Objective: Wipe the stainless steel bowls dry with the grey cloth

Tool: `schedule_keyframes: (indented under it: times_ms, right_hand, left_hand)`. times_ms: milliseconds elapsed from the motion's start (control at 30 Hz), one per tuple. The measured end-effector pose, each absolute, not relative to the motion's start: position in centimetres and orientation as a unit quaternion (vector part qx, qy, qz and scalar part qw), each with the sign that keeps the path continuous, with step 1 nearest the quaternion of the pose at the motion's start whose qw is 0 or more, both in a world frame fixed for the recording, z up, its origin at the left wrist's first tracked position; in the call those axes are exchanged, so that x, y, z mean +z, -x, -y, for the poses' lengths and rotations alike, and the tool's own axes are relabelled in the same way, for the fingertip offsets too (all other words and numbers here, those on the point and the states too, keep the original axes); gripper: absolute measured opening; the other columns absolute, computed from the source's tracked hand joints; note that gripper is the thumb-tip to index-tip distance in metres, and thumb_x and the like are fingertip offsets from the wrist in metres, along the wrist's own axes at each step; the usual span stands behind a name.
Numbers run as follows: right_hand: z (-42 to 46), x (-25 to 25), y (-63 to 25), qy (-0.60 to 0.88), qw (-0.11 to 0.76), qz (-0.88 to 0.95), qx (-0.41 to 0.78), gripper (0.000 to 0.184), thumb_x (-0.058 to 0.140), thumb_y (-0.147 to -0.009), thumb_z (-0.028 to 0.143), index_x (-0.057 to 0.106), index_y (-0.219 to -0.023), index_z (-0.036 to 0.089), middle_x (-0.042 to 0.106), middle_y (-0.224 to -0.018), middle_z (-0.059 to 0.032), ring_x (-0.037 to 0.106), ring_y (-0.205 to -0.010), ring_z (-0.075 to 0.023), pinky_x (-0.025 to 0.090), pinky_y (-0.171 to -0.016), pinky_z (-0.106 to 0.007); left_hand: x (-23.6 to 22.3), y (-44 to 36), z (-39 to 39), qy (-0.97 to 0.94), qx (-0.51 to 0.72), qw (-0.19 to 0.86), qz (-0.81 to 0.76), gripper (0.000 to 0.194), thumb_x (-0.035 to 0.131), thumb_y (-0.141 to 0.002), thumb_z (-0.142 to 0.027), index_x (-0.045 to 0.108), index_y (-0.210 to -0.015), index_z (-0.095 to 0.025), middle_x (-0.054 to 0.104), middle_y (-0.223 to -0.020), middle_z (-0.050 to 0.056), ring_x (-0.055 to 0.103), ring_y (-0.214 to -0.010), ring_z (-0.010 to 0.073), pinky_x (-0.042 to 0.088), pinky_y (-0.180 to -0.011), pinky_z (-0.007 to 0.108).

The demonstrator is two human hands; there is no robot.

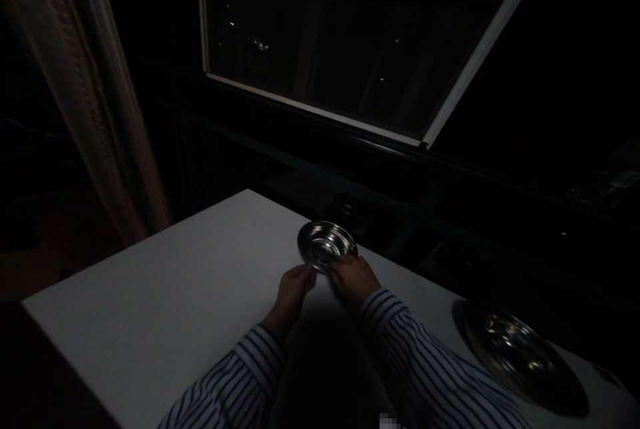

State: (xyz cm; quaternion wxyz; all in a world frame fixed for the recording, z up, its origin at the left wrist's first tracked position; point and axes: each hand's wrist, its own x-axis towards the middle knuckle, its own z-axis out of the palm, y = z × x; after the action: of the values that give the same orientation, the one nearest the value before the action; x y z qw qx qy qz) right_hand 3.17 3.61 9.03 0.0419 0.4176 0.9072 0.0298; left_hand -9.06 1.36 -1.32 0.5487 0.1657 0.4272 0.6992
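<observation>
A small, shiny metal bowl [320, 237] is tilted toward me above the far edge of the white table. My right hand [356, 280] is closed on its near right rim, with the fingers reaching over the edge. At the near left rim, my left hand [293, 292] pinches the bowl between closed fingers. The dim light hides the exact finger contact. Both arms wear striped sleeves.
A larger round metal dish [530, 365] lies to the right on the white table [175, 302]. Beyond the far edge is a dark, round object [349, 205]. A white-framed window [320, 105] stands behind, and a curtain [95, 102] hangs at left.
</observation>
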Motion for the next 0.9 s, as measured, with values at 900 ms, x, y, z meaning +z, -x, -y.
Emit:
schedule_keyframes:
  times_ms: [900]
  right_hand:
    - [-3.9,8.8,0.2,-0.347,0.109,-0.925,0.110,0.032,0.037,-0.087,0.014,0.065,-0.101,0.011,0.065,-0.103,-0.0175,0.057,-0.100,-0.0245,0.035,-0.087,-0.040]
  left_hand:
    - [-1.0,9.2,-0.9,-0.236,0.689,0.513,-0.455,0.025,0.068,-0.058,-0.036,0.060,-0.053,-0.013,0.052,-0.049,-0.001,0.044,-0.048,0.0086,0.033,-0.051,0.024]
